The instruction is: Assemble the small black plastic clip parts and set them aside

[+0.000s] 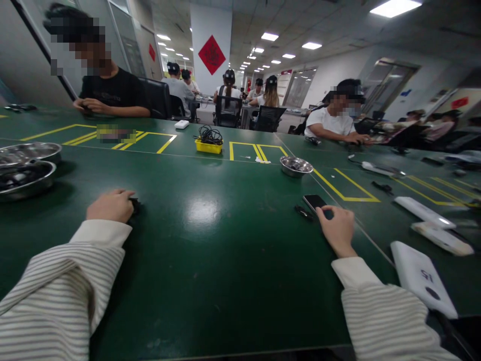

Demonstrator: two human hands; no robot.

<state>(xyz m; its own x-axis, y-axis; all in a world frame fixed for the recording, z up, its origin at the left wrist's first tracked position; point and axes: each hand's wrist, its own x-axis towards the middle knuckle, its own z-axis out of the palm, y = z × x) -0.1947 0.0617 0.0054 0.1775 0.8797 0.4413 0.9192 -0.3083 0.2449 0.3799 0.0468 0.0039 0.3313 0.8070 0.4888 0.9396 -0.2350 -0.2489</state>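
Observation:
On the left of the green table (218, 281), my left hand (111, 206) is closed around a small black object (135, 204), mostly hidden by the fingers. Over at the right, my right hand (337, 226) touches the near end of a dark phone (312, 201) lying on the table, thumb and fingertips drawn together there. Whether they grip the phone is unclear. A small black item (303, 212) lies just left of the phone.
Metal bowls (26, 186) stand at the far left, another bowl (296, 166) beyond the phone. A yellow tray (209, 146) holds black cables. White devices (423, 276) lie at right. People sit across the table, one at left (112, 90).

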